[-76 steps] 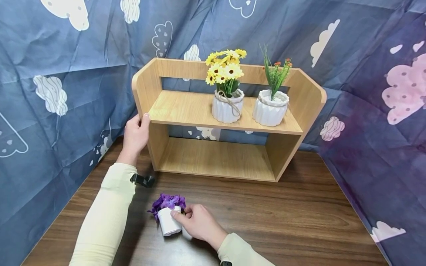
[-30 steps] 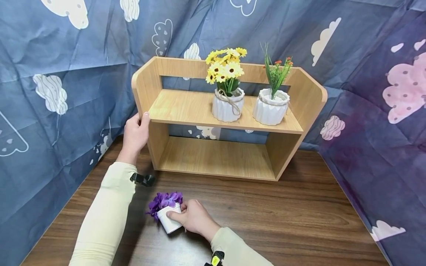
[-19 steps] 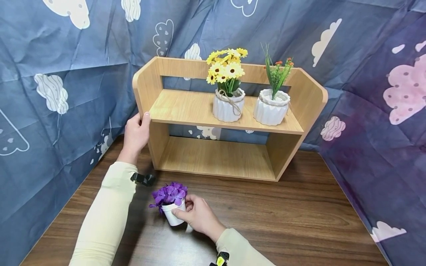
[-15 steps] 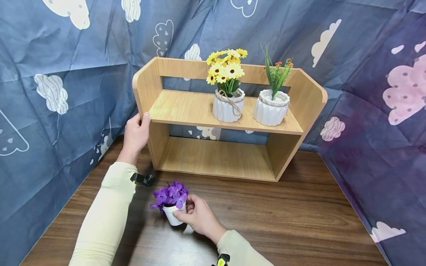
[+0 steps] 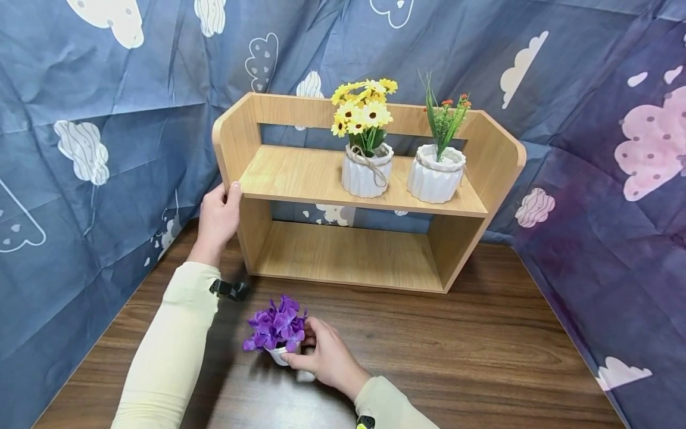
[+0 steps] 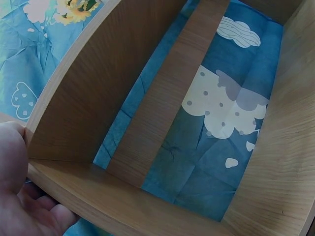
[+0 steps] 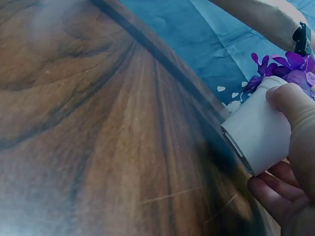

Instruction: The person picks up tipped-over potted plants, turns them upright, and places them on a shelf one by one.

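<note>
In the head view my left hand grips the left side panel of a two-tier wooden shelf. Its thumb lies on the front edge, and the left wrist view shows curled fingers around the panel. My right hand pinches a small white flowerpot of purple flowers from its right side, in front of the shelf. In the right wrist view the thumb presses the white wall of the flowerpot, with fingers beneath on the other side. Whether its base touches the table cannot be told.
On the upper board stand a white pot of yellow flowers and a white pot with green leaves and small orange-red blooms. A dark wooden table lies beneath. Blue cloud-print cloth hangs behind and along both sides.
The purple-flower pot has been tipped from lying with its base towards me to nearly upright, blooms now on top. It stayed in my right hand, which shifted slightly right. The left hand kept still.
</note>
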Tool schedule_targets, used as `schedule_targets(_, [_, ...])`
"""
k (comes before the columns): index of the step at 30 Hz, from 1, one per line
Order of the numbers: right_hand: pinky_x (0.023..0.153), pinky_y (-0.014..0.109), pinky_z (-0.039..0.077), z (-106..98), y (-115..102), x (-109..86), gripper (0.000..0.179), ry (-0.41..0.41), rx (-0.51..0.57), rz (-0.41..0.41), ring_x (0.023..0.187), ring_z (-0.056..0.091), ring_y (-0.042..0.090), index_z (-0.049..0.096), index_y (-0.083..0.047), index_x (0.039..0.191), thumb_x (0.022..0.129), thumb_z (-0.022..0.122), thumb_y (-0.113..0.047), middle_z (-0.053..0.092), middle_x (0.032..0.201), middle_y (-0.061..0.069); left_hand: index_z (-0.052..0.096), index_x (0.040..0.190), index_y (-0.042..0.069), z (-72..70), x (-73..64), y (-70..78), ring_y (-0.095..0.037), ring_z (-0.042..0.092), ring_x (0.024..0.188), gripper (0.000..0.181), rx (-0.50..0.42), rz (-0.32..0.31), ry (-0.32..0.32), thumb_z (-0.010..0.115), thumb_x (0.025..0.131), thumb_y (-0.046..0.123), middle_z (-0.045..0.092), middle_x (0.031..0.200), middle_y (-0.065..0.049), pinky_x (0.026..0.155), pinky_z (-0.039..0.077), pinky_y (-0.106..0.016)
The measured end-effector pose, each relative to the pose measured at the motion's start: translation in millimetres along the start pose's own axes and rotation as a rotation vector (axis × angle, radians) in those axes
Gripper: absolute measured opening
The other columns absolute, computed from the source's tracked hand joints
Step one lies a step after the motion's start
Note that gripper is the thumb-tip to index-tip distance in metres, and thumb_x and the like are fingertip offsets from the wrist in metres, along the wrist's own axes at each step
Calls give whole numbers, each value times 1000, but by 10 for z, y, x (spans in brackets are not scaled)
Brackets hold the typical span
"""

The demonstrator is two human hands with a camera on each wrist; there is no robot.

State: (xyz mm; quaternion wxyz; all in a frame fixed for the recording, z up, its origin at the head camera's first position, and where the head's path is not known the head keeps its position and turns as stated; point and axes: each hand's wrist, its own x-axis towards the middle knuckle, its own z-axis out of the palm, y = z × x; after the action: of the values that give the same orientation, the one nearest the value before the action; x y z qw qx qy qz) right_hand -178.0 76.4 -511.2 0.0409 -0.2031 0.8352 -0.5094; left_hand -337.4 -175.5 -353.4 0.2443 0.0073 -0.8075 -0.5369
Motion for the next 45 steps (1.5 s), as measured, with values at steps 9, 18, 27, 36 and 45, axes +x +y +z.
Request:
schedule_targets(9, [102,33,59,-11,51,-90,57,-19,-60,14,112,75,25,65,-7,127,83,94,-31,73,123,10,73,131,4,-2,6,-2,-32,62,113,54,1,-14,-5,46,110,46,72,130,-22,102,48,-44])
schedule_targets(18, [106,28,57,-27,105,-151,60,-66,69,36,119,75,21,65,-9,134,84,93,-29,73,132,10,73,131,4,8,4,5,-32,62,112,53,-1,-12,-1,46,110,45,72,129,-22,100,48,-42])
schedule_targets(27, [112,40,52,14,110,-155,70,-25,-3,7,123,68,18,63,-18,140,81,95,-34,71,133,2,74,129,5,10,7,-7,-29,62,111,52,-6,-12,2,47,110,45,73,128,-20,97,46,-34])
schedule_targets(36, [118,44,49,70,82,-132,85,-23,28,8,134,64,21,53,-24,153,80,95,-37,70,143,1,74,128,4,14,4,-16,-31,62,112,52,-3,-17,4,47,110,45,73,128,-21,100,47,-41])
schedule_targets(45, [111,38,52,80,106,-128,75,-10,46,-5,122,69,16,57,-18,147,84,93,-37,74,133,2,73,129,3,13,10,-6,-31,63,113,52,-10,-7,2,47,110,44,73,130,-21,101,48,-42])
